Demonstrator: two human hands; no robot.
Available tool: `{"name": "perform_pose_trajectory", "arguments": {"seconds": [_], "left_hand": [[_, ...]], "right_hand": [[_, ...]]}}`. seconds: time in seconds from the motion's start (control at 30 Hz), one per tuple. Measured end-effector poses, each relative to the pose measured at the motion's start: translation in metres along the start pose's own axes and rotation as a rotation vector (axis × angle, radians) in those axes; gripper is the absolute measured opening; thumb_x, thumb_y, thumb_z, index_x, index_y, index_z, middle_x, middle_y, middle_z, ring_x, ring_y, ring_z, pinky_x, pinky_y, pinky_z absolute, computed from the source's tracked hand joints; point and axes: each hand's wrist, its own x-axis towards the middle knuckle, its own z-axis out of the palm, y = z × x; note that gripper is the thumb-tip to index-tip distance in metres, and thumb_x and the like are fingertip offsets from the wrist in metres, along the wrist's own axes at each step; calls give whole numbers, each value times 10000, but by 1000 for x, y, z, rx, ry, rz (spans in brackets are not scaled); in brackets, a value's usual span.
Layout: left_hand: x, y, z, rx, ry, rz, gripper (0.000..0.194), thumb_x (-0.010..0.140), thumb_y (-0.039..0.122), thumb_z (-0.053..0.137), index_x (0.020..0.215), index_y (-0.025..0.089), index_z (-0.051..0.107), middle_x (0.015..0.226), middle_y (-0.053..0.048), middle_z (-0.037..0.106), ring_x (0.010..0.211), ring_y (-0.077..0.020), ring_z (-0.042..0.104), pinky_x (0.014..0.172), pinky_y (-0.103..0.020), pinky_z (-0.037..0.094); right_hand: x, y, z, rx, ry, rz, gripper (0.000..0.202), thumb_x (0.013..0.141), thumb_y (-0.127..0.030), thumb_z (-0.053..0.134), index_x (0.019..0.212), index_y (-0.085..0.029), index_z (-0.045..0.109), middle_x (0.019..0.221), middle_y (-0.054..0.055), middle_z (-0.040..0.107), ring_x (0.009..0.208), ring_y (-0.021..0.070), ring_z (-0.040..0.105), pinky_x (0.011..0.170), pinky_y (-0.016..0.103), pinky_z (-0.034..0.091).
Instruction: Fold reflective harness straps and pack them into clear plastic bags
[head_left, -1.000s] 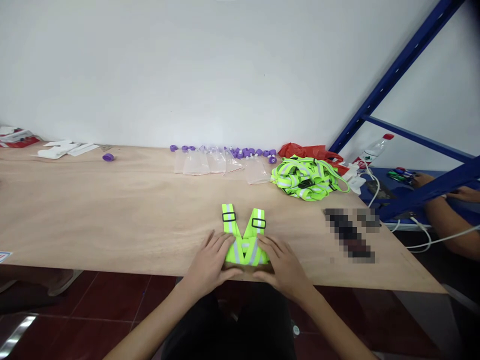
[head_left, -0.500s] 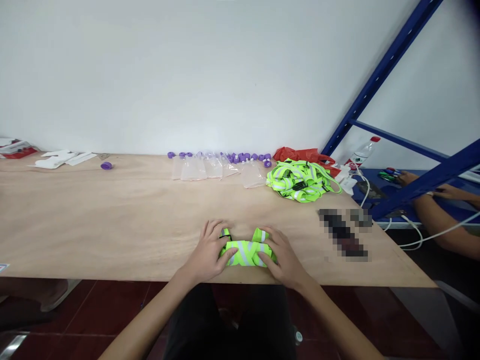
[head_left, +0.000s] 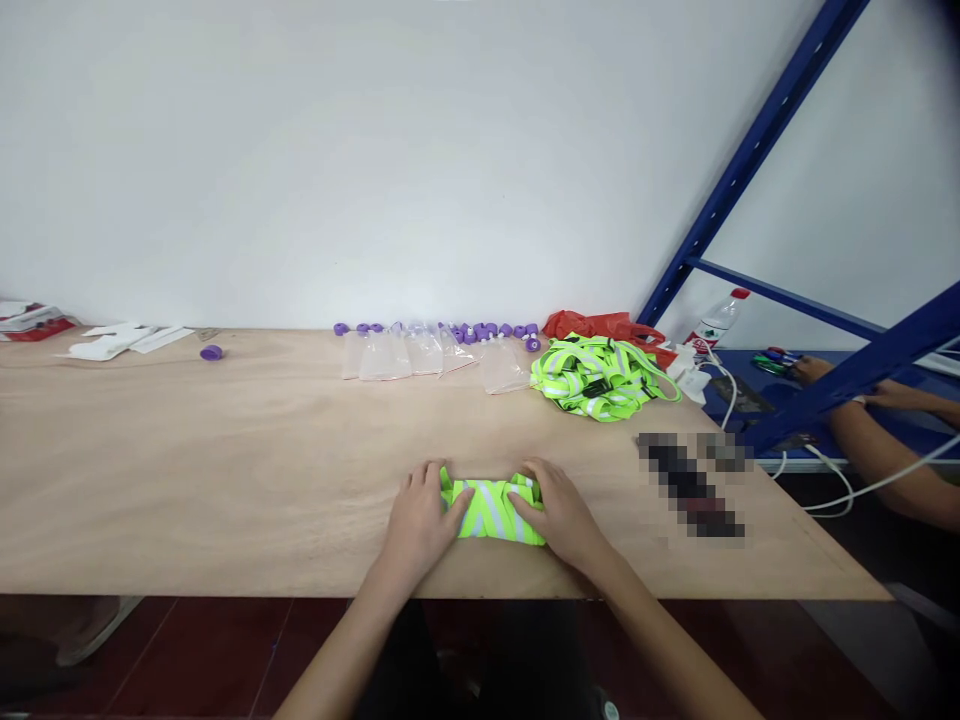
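A folded bundle of neon-yellow reflective strap (head_left: 491,510) with silver stripes lies on the wooden table near its front edge. My left hand (head_left: 426,515) grips its left end, thumb on top and fingers around the far side. At the other end, my right hand (head_left: 561,512) holds it the same way, thumb pressed on the upper face. Short loops of strap stick up beside both hands. Beyond, to the right, a tangled heap of the same reflective straps (head_left: 600,375) with black buckles rests on the table.
Clear plastic bags (head_left: 386,355) and several purple caps (head_left: 480,332) line the wall side. A red plastic bag (head_left: 592,325) sits behind the heap. A blue metal frame (head_left: 750,165) rises at right, near a bottle (head_left: 718,322) and another person's arm (head_left: 870,440). White paper scraps (head_left: 112,345) lie far left.
The upright loops at both ends have been folded down closer to the bundle, and my hands have closed in around its ends. The camera view has tilted slightly up.
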Motion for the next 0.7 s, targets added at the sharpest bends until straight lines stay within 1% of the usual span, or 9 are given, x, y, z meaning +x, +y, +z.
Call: {"name": "perform_pose_trajectory", "arguments": {"seconds": [0.1, 0.23, 0.37, 0.43, 0.5, 0.57, 0.63, 0.7], "left_hand": [[-7, 2, 7, -187, 45, 38, 484, 935, 410, 547, 1356, 175, 517, 1294, -152, 623, 1182, -333, 564, 985, -464, 455], [-6, 7, 21, -412, 88, 75, 401, 917, 301, 549, 1306, 208, 572, 1281, -113, 653, 1207, -283, 591, 1031, -440, 448], [1, 10, 29, -556, 136, 27, 345, 855, 274, 607, 1191, 207, 642, 1219, -96, 696, 1166, -278, 625, 1027, -440, 456], [2, 12, 32, -619, 160, -4, 327, 841, 282, 628, 1157, 204, 655, 1197, -92, 706, 1152, -280, 630, 1018, -439, 459], [2, 13, 36, -691, 171, -27, 311, 840, 297, 632, 1136, 203, 659, 1190, -91, 706, 1144, -278, 632, 1007, -432, 464], [0, 15, 39, -757, 190, -41, 295, 841, 307, 633, 1115, 202, 658, 1189, -92, 703, 1140, -275, 633, 1004, -427, 467], [-3, 18, 42, -804, 206, -45, 269, 841, 310, 633, 1086, 201, 659, 1172, -91, 703, 1116, -270, 641, 984, -415, 482], [-5, 21, 42, -825, 218, -40, 244, 841, 313, 632, 1055, 199, 661, 1143, -87, 706, 1080, -262, 651, 947, -396, 499]], "right_hand": [[-2, 4, 6, -15, 10, 21, 312, 894, -411, 592, 1111, -199, 662, 1296, 166, 637, 1263, 335, 557, 1080, 520, 439], [-3, 7, 14, 66, -24, 40, 329, 935, -437, 521, 1101, -193, 667, 1372, 170, 604, 1330, 324, 518, 1116, 528, 409], [-2, 0, 18, 202, -3, 73, 287, 928, -433, 495, 1032, -203, 632, 1320, 157, 636, 1324, 313, 520, 1115, 520, 399], [-1, -8, 17, 277, 18, 114, 253, 917, -420, 503, 1024, -215, 605, 1238, 135, 671, 1251, 299, 570, 1066, 489, 442], [0, -17, 16, 353, 15, 172, 206, 910, -409, 516, 985, -229, 581, 1097, 94, 703, 1070, 273, 644, 945, 438, 511], [1, -24, 15, 426, 28, 225, 172, 893, -399, 540, 928, -233, 568, 954, 53, 696, 898, 242, 652, 826, 385, 533], [4, -29, 14, 510, 85, 251, 172, 851, -394, 592, 891, -227, 576, 895, 37, 672, 857, 232, 632, 802, 364, 525], [7, -32, 14, 621, 138, 265, 222, 794, -397, 663, 902, -215, 599, 910, 42, 665, 898, 239, 625, 827, 359, 516]]}}
